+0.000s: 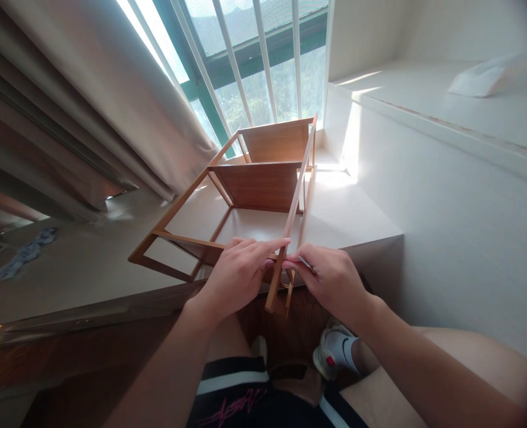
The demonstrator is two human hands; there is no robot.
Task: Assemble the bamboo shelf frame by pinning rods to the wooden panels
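Observation:
A wooden shelf rack (pixel 258 184) lies on its side on a pale ledge (pixel 347 214) below a window, with two brown shelf boards and thin light wooden rails. My left hand (pixel 239 273) rests on the near end of the frame, its fingers stretched out against an upright rail (pixel 290 226). My right hand (pixel 330 279) is closed in a pinch on a small thin metal tool (pixel 305 263), its tip at the same rail's near end.
A barred window (pixel 263 65) and a beige curtain (pixel 103 101) stand behind the rack. A white wall and a raised shelf (pixel 445 113) with a white bag lie to the right. My knees and a white shoe (pixel 334 351) are below the ledge.

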